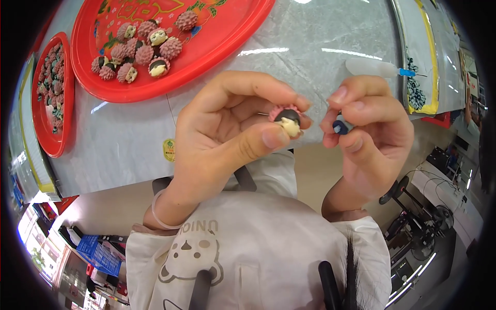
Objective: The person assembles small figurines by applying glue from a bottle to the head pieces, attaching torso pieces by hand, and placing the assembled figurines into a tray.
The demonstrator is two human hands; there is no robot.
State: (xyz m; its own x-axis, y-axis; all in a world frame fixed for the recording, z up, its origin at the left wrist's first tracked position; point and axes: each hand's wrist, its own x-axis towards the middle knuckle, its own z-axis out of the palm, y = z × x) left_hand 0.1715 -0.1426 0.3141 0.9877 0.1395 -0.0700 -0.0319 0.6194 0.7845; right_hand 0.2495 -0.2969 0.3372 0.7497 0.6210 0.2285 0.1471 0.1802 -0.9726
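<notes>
Well apart stand a grey table [305, 36] and blue crate [99, 254].

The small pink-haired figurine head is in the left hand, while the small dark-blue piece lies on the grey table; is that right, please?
No: the head view shows the dark-blue piece held in the right hand, not on the grey table; the pink-haired figurine head is indeed in the left hand.

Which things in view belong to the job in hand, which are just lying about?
Job:
left hand with pink-haired head
right hand with small blue piece
large red tray of similar heads
probably needle-tipped bottle

Apparently lying about:
yellow sticker
blue crate
</notes>
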